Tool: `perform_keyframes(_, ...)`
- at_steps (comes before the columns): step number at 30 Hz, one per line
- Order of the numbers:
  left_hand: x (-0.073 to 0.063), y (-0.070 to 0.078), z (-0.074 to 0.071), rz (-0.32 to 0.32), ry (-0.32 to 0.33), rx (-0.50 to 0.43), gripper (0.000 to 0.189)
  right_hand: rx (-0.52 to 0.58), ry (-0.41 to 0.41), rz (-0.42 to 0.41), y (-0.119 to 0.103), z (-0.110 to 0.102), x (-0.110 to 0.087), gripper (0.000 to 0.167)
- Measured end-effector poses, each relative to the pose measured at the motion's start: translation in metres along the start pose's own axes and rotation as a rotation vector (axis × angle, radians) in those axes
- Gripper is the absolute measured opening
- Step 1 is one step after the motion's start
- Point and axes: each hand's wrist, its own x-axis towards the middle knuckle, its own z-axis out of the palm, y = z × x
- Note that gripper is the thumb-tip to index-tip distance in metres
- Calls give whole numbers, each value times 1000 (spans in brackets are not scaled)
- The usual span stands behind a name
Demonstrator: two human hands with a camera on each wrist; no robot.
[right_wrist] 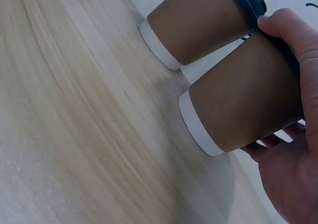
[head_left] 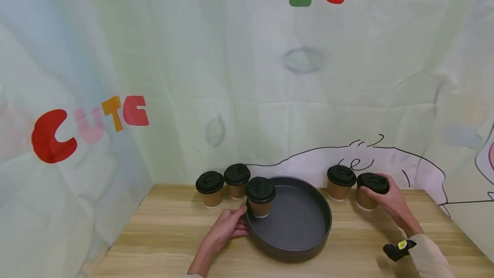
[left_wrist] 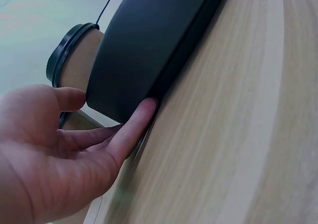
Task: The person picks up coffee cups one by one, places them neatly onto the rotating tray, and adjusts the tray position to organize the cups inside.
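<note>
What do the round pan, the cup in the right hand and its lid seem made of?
Round pan: perhaps coated metal; smooth, dark grey, faint sheen.
Cup: likely paper; matte brown, white band at base.
Lid: probably plastic; black, with a moulded-looking rim.

From above, the head view looks forward and down over the pan (head_left: 297, 222), surface (head_left: 154, 235) and backdrop (head_left: 251, 76). Tilted and close, the left wrist view faces the pan's side past the left grip (left_wrist: 69, 154); the right wrist view, also tilted and close, faces two cups (right_wrist: 243, 95). The head view shares the pan with one, these cups with the other.
</note>
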Motion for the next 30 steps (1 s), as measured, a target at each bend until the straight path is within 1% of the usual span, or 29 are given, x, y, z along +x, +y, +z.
perform_keyframes(4,-1,-1,-3,-2,6,1,55,2,-10,38,0,3,-1,92)
perform_keyframes(6,-3,0,-3,-4,8,-2,55,9,-6,42,0,4,-2,92)
perform_keyframes(14,-6,5,2,-9,21,-19,51,-40,4,-7,3,2,-6,87)
perform_keyframes(21,-4,4,5,0,12,-18,50,-30,50,-36,0,-1,-9,82)
perform_keyframes(25,-4,4,4,5,16,-17,49,24,83,-77,-11,-4,-9,77)
perform_keyframes(30,-5,5,2,13,19,-15,49,41,117,-138,-38,-10,-7,71)
